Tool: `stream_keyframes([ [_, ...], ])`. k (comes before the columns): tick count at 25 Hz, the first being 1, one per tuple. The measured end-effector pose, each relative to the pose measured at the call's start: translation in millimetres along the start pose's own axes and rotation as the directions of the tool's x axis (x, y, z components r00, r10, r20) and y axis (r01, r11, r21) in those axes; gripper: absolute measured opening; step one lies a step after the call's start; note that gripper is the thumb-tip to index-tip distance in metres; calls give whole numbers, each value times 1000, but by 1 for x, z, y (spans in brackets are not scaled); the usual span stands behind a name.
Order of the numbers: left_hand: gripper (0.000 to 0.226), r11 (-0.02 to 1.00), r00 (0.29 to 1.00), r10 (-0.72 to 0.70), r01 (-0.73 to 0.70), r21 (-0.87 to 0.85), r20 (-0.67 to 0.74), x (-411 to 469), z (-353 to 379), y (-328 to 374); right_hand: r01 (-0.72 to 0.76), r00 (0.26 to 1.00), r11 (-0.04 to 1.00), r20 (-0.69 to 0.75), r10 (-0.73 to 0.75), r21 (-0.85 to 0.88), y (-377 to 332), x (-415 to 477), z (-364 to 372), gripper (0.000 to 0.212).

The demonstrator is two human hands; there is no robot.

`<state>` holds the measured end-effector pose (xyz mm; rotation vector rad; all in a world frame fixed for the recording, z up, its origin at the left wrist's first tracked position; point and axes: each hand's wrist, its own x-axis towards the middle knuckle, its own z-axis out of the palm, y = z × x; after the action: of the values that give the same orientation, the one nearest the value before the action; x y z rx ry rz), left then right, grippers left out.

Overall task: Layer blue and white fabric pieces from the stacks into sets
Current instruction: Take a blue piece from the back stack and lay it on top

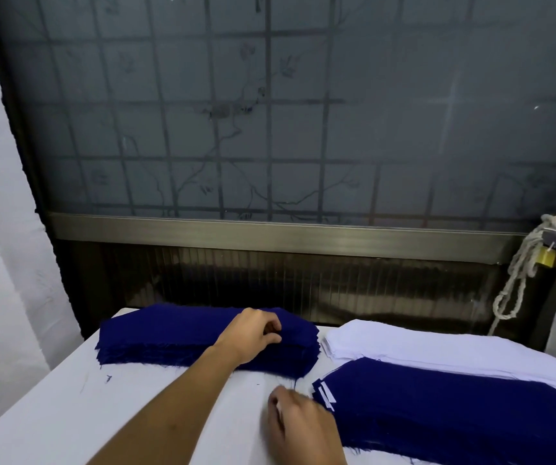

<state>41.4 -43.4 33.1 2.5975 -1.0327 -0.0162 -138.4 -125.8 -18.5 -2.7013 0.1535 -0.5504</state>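
A stack of blue fabric pieces [169, 337] lies at the back left of the table. My left hand [253, 333] reaches onto its right part, fingers curled and pinching the top blue piece. A stack of white fabric pieces [421, 347] sits at the back right. In front of it lies the layered pile [437, 407], blue on top with white edges showing at its left end. My right hand [300, 427], blurred, rests on the table against that left end with relaxed fingers, holding nothing.
The white table [68, 414] has bare surface at the front left. A dark window with a grille [270, 129] rises just behind the stacks. A knotted white rope with a brass padlock [545, 256] hangs at the right.
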Motion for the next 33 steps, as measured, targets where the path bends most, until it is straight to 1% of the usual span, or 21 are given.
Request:
stream_keyframes([
  [1, 25, 999, 1000, 10, -11, 36, 7, 1, 0, 1, -15, 1000, 997, -21, 17, 78, 3, 12, -7, 20],
  [3, 27, 997, 1000, 27, -28, 76, 12, 3, -1, 2, -50, 996, 992, -73, 59, 120, 9, 37, -20, 17],
  [5, 21, 997, 1000, 30, -30, 71, 4, 4, -1, 0, -68, 985, 994, -153, 81, 85, 22, 57, -29, 16],
  [7, 20, 996, 999, 51, -49, 80, -16, 5, -1, -3, -72, 980, 997, -183, 75, 21, 36, 72, -29, 17],
  [10, 20, 997, 997, 61, -58, 52, -50, 8, 1, -6, -65, 984, 996, -167, 54, -62, 50, 95, -23, 24],
  [12, 15, 999, 995, 54, -54, 6, -84, 10, 3, -8, -75, 989, 993, -138, 62, -91, 52, 106, -18, 30],
  [14, 8, 998, 992, 28, -36, -60, -123, 11, 5, -11, -76, 992, 990, -113, 63, -121, 53, 113, -14, 30],
  [15, 9, 995, 990, 11, -25, -100, -141, 11, 6, -14, -63, 994, 988, -97, 50, -140, 53, 116, -12, 30],
  [17, 19, 989, 986, -3, -22, -148, -168, 11, 8, -18, -16, 998, 985, -68, 4, -172, 55, 119, -11, 33],
  [20, 29, 982, 981, 7, -43, -183, -193, 14, 9, -21, 37, 998, 976, -47, -48, -213, 58, 119, -10, 43],
  [23, 30, 975, 987, 19, -53, -215, -160, 18, 6, -20, 79, 994, 955, -54, -99, -286, 58, 120, -9, 38],
  [26, 23, 953, 996, 10, -35, -301, -86, 21, 0, -22, 87, 991, 960, -77, -111, -265, 55, 122, -12, 34],
  [30, 10, 907, 995, 1, -44, -419, -101, 22, -5, -26, 115, 989, 962, -63, -134, -248, 54, 124, -17, 35],
  [31, 7, 910, 993, 8, -57, -410, -120, 21, -5, -27, 112, 989, 961, -62, -131, -252, 55, 125, -18, 34],
  [32, 7, 932, 989, 20, -72, -356, -148, 21, -5, -29, 102, 990, 961, -67, -123, -256, 56, 127, -19, 34],
  [33, 9, 963, 983, 35, -81, -257, -179, 21, -4, -32, 84, 992, 963, -75, -106, -254, 57, 128, -20, 32],
])
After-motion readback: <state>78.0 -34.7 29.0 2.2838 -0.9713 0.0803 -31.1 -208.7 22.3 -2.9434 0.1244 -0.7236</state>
